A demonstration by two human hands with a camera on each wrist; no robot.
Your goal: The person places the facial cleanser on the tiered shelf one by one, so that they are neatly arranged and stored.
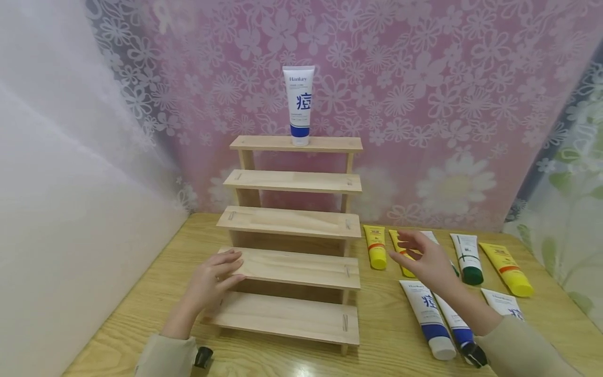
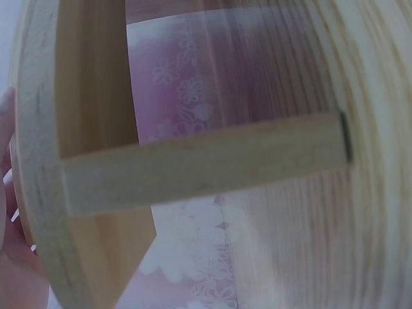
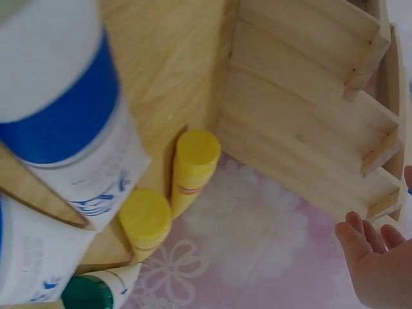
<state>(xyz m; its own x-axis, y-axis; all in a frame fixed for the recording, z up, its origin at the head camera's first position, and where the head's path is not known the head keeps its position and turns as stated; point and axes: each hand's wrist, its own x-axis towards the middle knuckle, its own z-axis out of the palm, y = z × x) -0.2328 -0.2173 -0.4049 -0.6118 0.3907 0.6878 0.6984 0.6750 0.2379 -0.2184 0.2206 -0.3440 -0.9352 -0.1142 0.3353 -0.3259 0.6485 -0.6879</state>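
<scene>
A stepped wooden rack (image 1: 287,221) with several tiers stands on the table in the head view. On its top tier a white and blue tube (image 1: 299,104) stands upright, cap down. My left hand (image 1: 212,280) rests on the left end of the second tier from the bottom; in the left wrist view its fingers (image 2: 8,129) show beside a board's edge. My right hand (image 1: 426,259) hovers right of the rack, fingers loosely bent and holding nothing. Below it lies a yellow tube (image 1: 397,242), partly hidden by the hand. Another yellow tube (image 1: 376,248) lies nearer the rack.
Right of the rack, more tubes lie on the wooden table (image 1: 381,335): a green-capped white tube (image 1: 466,256), a yellow tube (image 1: 506,267) and several white and blue tubes (image 1: 424,309). A pink flowered curtain (image 1: 400,94) hangs behind; a white wall-like surface (image 1: 70,209) borders the left.
</scene>
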